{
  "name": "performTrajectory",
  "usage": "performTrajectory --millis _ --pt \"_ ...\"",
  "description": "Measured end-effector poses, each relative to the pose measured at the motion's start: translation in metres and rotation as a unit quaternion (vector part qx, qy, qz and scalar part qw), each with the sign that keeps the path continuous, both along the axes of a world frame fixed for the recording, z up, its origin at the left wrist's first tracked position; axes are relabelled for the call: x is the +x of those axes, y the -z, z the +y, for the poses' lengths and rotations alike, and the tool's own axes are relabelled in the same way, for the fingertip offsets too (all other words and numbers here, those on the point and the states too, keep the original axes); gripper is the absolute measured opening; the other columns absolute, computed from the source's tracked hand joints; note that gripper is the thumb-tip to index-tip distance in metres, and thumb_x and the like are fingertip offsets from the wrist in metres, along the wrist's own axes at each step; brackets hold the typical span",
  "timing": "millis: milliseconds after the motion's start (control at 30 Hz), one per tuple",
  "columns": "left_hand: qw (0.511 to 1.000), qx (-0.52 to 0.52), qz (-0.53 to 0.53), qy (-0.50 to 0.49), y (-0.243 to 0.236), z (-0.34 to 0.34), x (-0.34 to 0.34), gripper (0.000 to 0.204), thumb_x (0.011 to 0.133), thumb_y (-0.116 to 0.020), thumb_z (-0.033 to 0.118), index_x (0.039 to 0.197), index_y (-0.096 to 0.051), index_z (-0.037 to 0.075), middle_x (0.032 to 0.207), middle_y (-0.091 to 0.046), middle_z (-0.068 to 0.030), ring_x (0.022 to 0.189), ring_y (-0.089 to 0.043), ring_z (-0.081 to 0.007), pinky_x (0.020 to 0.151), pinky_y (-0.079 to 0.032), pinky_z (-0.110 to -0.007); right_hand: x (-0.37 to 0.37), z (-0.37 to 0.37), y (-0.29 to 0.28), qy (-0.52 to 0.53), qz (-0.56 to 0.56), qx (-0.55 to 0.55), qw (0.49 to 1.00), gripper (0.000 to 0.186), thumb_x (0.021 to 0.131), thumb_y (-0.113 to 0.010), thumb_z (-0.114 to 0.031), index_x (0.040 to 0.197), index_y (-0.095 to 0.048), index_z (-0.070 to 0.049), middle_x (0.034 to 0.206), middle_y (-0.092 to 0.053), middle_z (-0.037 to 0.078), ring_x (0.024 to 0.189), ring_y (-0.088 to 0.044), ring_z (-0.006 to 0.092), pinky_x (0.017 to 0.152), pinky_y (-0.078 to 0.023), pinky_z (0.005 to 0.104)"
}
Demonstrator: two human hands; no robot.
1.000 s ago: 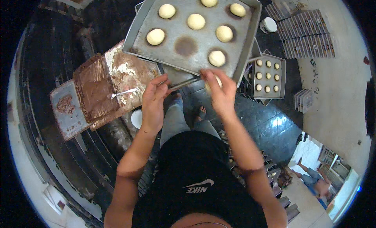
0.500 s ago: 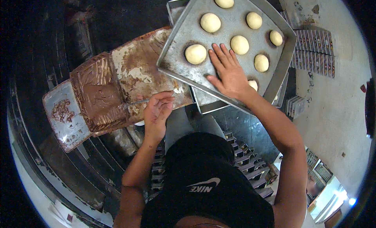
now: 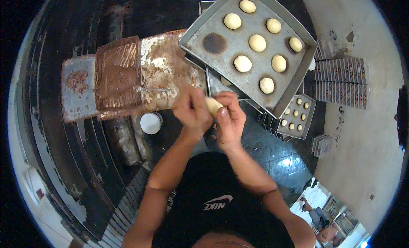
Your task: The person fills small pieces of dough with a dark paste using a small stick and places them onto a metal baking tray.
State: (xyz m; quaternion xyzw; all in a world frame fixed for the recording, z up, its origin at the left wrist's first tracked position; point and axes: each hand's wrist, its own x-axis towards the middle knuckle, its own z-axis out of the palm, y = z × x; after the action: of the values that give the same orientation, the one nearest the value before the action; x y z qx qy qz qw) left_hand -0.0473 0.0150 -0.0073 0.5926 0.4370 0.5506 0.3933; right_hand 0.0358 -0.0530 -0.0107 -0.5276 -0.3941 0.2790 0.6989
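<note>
A pale piece of dough (image 3: 213, 107) is gripped between my two hands in front of my chest. My left hand (image 3: 192, 109), slightly blurred, is closed against its left end. Thumb and fingers of my right hand (image 3: 230, 119) close round the other end. Beyond them is a metal baking tray (image 3: 230, 40) bearing several round dough balls (image 3: 257, 43), spaced apart. A dark round mark stands bare near its left corner. To the left of my hands, a thin-handled spreading tool (image 3: 154, 89) lies on a smeared board (image 3: 170, 71).
A shallow pan of brown spread (image 3: 117, 81) sits at the left beside a smeared metal sheet (image 3: 78, 105). A white round tub (image 3: 151, 123) stands below the board. Another tray of dough balls (image 3: 310, 112) is lower right. Stacked racks (image 3: 341, 75) line the wall; a person (image 3: 319, 216) is farther off.
My right hand has left the tray, where it lay flat, and both hands have come together round dough. The ball at the tray's left corner is gone from its spot.
</note>
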Motion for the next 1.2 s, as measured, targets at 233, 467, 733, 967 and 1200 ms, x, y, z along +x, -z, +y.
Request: performTrajectory --millis 233,467,733,967,1200 --pt "0.933 -0.231 -0.205 0.186 0.022 -0.06 -0.075 0.066 0.066 -0.1 0.034 0.116 -0.068 0.003 0.107 -0.07 -0.0058 0.104 -0.067 -0.0195 0.093 -0.055 -0.035 -0.018 -0.04 -0.002 -0.096 0.472 -0.279 0.831 0.033 0.101 -0.068 -0.034 0.089 -0.062 -0.004 0.108 -0.071 0.014 0.097 -0.069 0.0289 0.083 -0.054 0.0393" --pt "0.96 -0.252 -0.054 0.108 0.057 -0.09 -0.17 0.059 0.074 -0.087 0.003 0.128 -0.062 0.002 0.118 -0.071 -0.0064 0.11 -0.067 -0.0138 0.099 -0.054 -0.034 -0.101 -0.017 0.023 -0.105 0.016 -0.112 0.988 0.034 0.089 -0.079 -0.013 0.113 -0.057 -0.005 0.156 -0.041 0.026 0.146 -0.041 0.038 0.119 -0.034 0.0507" --pt "0.945 -0.313 -0.049 0.08 0.071 -0.017 -0.297 0.053 0.074 -0.086 -0.004 0.123 -0.068 0.003 0.12 -0.072 -0.0062 0.11 -0.067 -0.0131 0.098 -0.054 -0.032 -0.168 0.151 0.231 -0.121 -0.465 -0.097 0.871 0.042 0.089 -0.076 -0.018 0.124 -0.06 0.0 0.113 -0.063 0.024 0.099 -0.061 0.0411 0.088 -0.05 0.0496" --pt "0.957 -0.276 -0.068 -0.065 0.127 0.006 -0.425 0.048 0.075 -0.085 -0.004 0.119 -0.066 0.002 0.12 -0.07 -0.0079 0.104 -0.067 -0.0162 0.093 -0.054 -0.031 -0.197 0.192 0.163 -0.252 -0.558 -0.14 0.778 0.021 0.091 -0.067 -0.008 0.111 -0.074 -0.008 0.103 -0.068 0.017 0.093 -0.068 0.034 0.075 -0.057 0.0433" --pt "0.935 -0.344 -0.073 -0.056 0.115 0.055 -0.456 0.045 0.077 -0.08 -0.007 0.119 -0.067 0.003 0.116 -0.072 -0.0089 0.108 -0.069 -0.0166 0.096 -0.055 -0.031 -0.244 0.301 0.136 -0.433 -0.766 -0.174 0.443 0.04 0.074 -0.073 -0.006 0.113 -0.071 -0.009 0.105 -0.068 0.014 0.096 -0.071 0.0313 0.078 -0.061 0.0436"
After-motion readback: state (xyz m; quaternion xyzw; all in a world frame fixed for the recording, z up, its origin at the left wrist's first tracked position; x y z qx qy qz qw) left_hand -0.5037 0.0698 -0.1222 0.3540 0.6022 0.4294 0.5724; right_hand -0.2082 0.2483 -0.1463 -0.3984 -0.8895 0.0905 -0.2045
